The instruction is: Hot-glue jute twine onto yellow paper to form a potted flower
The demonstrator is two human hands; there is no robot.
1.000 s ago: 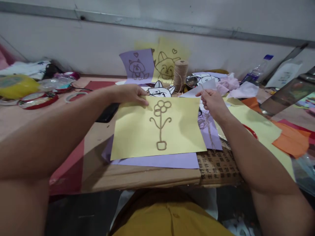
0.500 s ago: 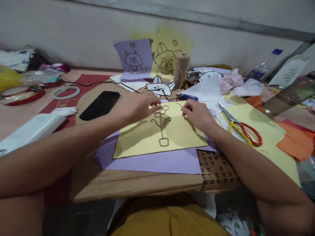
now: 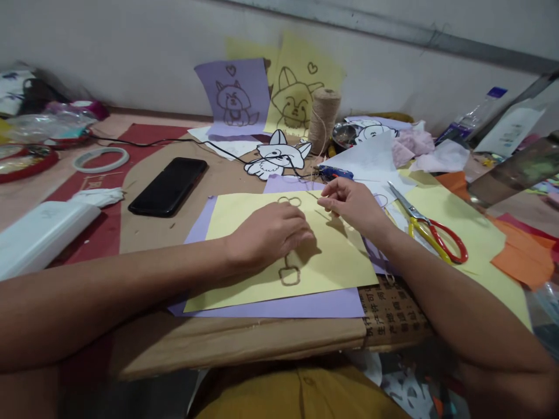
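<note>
A yellow paper sheet [image 3: 244, 256] with a twine flower-in-pot figure lies flat on a purple sheet [image 3: 279, 302] atop cardboard. My left hand [image 3: 268, 233] rests on the middle of the figure, fingers curled and pressed down over its stem; the pot [image 3: 290, 274] shows below it and the flower top [image 3: 290, 201] above. My right hand [image 3: 349, 203] hovers at the sheet's upper right, thumb and fingers pinched on a thin strand of twine [image 3: 312, 196].
A black phone [image 3: 168, 186] lies to the left, red-handled scissors [image 3: 430, 230] to the right. A twine spool [image 3: 324, 119], a cat cut-out [image 3: 277, 158], a blue glue gun [image 3: 334, 172] and drawings stand behind. Tape roll [image 3: 101, 159] and white box [image 3: 41, 233] far left.
The yellow sheet, held up a second ago, now lies flat. My left hand slid down from its top edge onto the figure's stem. My right hand stayed near the upper right.
</note>
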